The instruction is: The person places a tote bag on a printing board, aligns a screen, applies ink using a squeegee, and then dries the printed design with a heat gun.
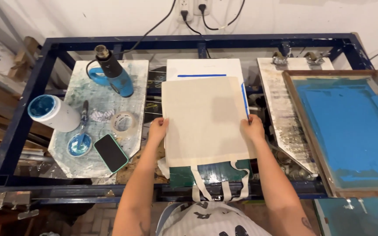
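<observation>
Both hands on a cream canvas tote bag, laid flat over the middle platen of a blue-framed printing station. Left hand pinching the bag's left edge, fingers closed on the cloth, thumb on top. Right hand doing the same at the right edge, fingers clamped on the fabric just below a strip of blue tape running along the platen's side. Bag lying directly between the two hands, long axis running away from the body toward the wall, opening and handles hanging off the near end toward the person. Both hands level with each other at about the bag's mid-height, neither nearer than the other; top edge of the bag just short of a second blue tape line across the platen. On the left platen, well apart from the bag: a blue and black heat gun, a white tub of blue ink, a lid with blue ink, a roll of clear tape and a dark phone in a green case. To the right, a bare stained platen and a wood-framed screen coated blue, resting apart from the bag.
</observation>
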